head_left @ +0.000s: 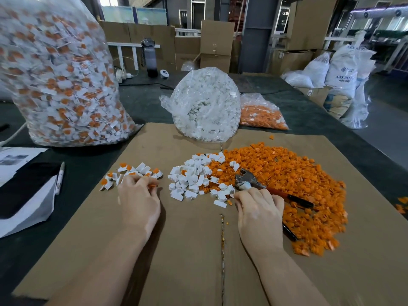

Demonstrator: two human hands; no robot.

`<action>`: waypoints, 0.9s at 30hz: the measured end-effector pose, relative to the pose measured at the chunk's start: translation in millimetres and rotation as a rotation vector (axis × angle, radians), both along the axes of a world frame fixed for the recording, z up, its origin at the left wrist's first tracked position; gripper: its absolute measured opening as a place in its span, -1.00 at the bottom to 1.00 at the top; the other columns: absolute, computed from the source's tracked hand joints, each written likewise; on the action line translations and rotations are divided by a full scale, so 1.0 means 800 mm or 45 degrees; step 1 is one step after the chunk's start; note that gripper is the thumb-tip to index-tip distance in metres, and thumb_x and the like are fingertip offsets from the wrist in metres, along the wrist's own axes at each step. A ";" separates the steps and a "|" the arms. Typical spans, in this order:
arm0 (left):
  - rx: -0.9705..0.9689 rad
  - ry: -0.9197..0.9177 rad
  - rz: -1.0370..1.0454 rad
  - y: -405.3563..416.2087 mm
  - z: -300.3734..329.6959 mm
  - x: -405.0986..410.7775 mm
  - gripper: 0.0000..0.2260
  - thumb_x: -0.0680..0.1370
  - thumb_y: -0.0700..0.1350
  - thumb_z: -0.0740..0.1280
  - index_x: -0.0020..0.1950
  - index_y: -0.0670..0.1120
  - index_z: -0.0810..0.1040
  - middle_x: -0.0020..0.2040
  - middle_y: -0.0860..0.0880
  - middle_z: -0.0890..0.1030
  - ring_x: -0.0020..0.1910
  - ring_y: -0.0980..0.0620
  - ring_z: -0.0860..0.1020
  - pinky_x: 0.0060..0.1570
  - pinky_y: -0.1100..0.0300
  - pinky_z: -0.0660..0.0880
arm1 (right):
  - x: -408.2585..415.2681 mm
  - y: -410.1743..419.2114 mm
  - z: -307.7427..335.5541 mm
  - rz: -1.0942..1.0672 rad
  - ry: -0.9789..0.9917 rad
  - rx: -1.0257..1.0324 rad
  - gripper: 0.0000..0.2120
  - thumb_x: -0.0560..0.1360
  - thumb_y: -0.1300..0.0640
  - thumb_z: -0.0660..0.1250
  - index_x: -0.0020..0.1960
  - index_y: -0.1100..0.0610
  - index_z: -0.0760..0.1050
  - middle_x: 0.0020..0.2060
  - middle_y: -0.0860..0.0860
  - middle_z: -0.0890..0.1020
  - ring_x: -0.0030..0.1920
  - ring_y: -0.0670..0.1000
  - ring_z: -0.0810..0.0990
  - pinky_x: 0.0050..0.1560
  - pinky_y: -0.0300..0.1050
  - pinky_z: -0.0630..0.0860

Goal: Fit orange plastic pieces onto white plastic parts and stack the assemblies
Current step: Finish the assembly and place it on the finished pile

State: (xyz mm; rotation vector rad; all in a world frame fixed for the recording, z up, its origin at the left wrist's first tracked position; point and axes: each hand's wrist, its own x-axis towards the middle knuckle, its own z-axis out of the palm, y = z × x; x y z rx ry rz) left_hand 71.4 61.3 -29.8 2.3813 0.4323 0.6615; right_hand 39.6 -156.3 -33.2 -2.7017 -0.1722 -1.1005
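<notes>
- Dark tabletop [143, 102], flattened cardboard sheet [187, 239] at near edge; cartons, resin sacks [341, 69] behind.
- Orange pieces [287, 177] heaped right, white parts [192, 180] mid-sheet, assemblies [132, 171] left.
- Left hand [139, 199] curled, pinching an orange piece.
- Right hand [260, 208] curled beside pliers [249, 180]; hold unclear.

Orange pcs [293, 186]: big loose heap, R side of cardboard, small flat tabs. White parts [194, 177]: smaller pile at centre, touching heap's L edge, blocky. Finished assys [134, 172], white w/ orange fitted: small cluster further L, lying jumbled.
</notes>
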 end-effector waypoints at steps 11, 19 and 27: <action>0.296 0.066 -0.061 -0.023 0.003 -0.010 -0.86 0.49 0.03 0.35 0.01 0.08 0.63 0.07 0.08 0.43 0.14 0.04 0.22 0.12 0.10 0.04 | 0.001 0.001 -0.004 -0.116 0.017 -0.021 -0.76 0.22 0.43 0.49 -0.20 0.17 0.64 -0.27 0.06 0.61 -0.23 0.13 0.55 -0.09 0.09 0.43; 0.248 0.153 -0.214 -0.037 0.003 -0.010 -0.81 0.50 0.09 0.34 0.08 0.11 0.60 0.05 0.13 0.43 0.13 0.06 0.26 0.10 0.13 0.05 | 0.003 0.004 -0.003 -0.189 0.073 -0.069 -0.88 0.32 0.17 0.53 -0.14 0.09 0.66 -0.24 0.08 0.55 -0.21 0.14 0.52 -0.11 0.09 0.42; 0.162 0.082 -0.386 -0.038 0.005 -0.013 -0.88 0.51 -0.01 0.36 0.04 0.11 0.53 -0.15 0.19 0.47 0.03 0.09 0.39 0.06 0.19 0.06 | 0.003 0.002 -0.004 -0.022 0.112 -0.050 -0.72 0.19 0.39 0.54 -0.25 0.06 0.63 -0.32 -0.01 0.58 -0.26 0.08 0.51 -0.08 -0.01 0.23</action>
